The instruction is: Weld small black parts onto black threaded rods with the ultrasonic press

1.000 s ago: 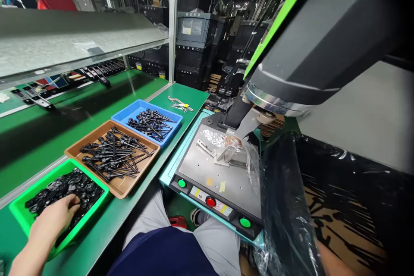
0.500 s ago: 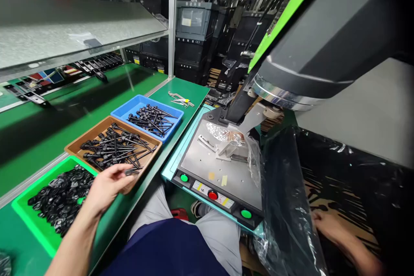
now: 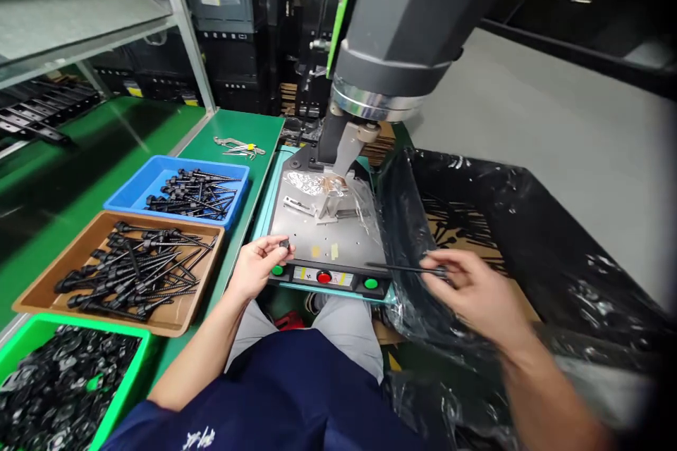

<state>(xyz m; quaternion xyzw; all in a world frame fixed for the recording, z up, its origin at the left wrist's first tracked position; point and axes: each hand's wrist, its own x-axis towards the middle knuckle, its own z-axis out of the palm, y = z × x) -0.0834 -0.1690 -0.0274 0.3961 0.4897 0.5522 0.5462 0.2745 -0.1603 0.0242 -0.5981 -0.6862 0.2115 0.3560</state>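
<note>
My left hand (image 3: 257,264) pinches a small black plastic part (image 3: 284,244) between thumb and fingertips, over the front left corner of the machine's metal plate (image 3: 307,229). A thin black rod (image 3: 394,267) with a thicker end is in the grip of my right hand (image 3: 470,285). It lies almost level, its thin end pointing left over the panel at the plate's front edge. The two parts are well apart. Part of the rod's thick end is hidden by my right fingers.
A black press head (image 3: 391,70) hangs above a metal fixture (image 3: 336,208). At left stand a blue tray (image 3: 124,187) and a brown tray (image 3: 50,264) of rods, and a green tray (image 3: 132,373) of small black parts. A plastic-lined box (image 3: 508,197) with rods is at right.
My left hand has moved right from the brown tray to the plate with the small part. My right hand has come up out of the lined box and now shows a rod. The view has turned right.
</note>
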